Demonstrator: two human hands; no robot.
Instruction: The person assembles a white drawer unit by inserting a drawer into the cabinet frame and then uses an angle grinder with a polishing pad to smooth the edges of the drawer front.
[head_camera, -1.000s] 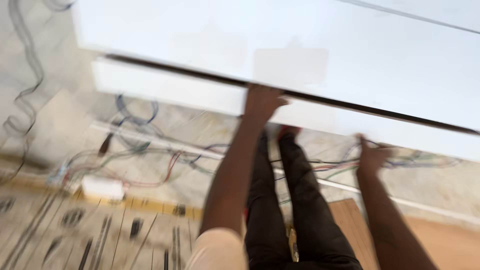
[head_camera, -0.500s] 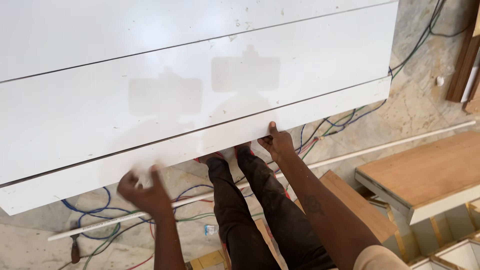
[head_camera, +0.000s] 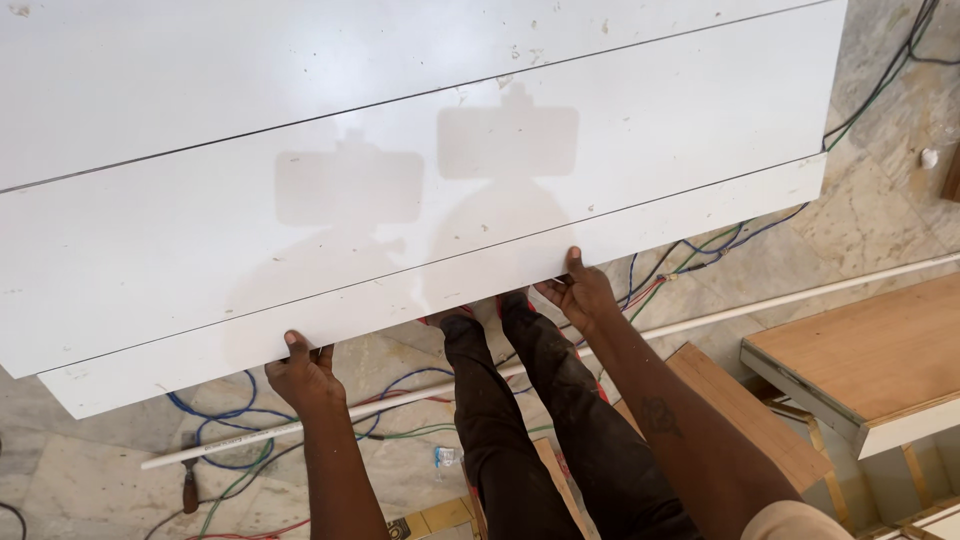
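I hold the stack of white panels (head_camera: 420, 180) by its near edge, above the marble floor (head_camera: 880, 210) and its loose cables (head_camera: 230, 440). My left hand (head_camera: 303, 375) and right hand (head_camera: 577, 295) each clamp the lowest board, thumbs on top, fingers beneath. This looks like mid-carry; next I judge I must keep it level, stepping clear of the white pipe (head_camera: 800, 295) and wooden cabinet (head_camera: 870, 360).

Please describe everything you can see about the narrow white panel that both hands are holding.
The narrow white glossy panel is a long flat strip, the lowest of three stacked white boards, running slanted across the view. Its surface looks smooth, like laminate, with small specks of dirt and soft shadows. The left hand grips its near edge with a thumb on top; the right hand does the same further along. It is held above the marble floor and coloured cables.
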